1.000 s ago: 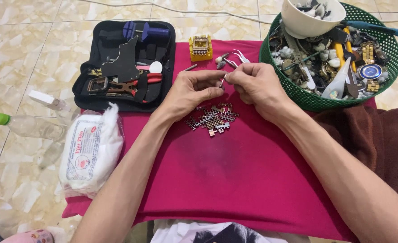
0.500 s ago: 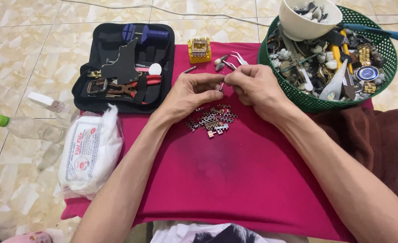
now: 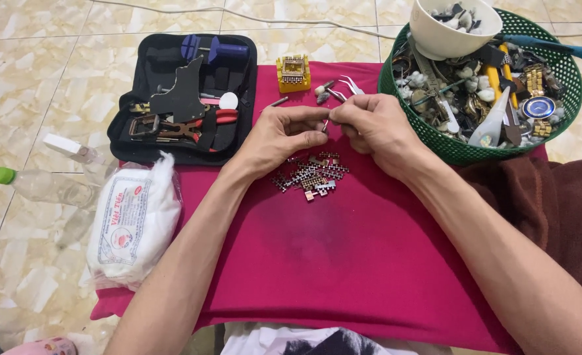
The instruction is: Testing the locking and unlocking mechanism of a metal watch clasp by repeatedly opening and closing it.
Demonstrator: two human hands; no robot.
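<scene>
Left hand (image 3: 279, 135): fingertips pinching a small metal piece (image 3: 325, 125) above the magenta cloth (image 3: 343, 250)
Right hand (image 3: 373, 125): pinching the same piece
White bag (image 3: 133, 223): red-and-blue label; left of cloth
Green basket (image 3: 436, 141): cloth's far right corner

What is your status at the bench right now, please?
Left hand and right hand pinch a small metal piece. Watch links lie beneath. Nothing obstructing.

A tiled floor (image 3: 34, 59) carries a magenta cloth (image 3: 343, 263), a black tool case (image 3: 179, 105), a clear bottle (image 3: 41, 187) and a white bag (image 3: 133, 223).
</scene>
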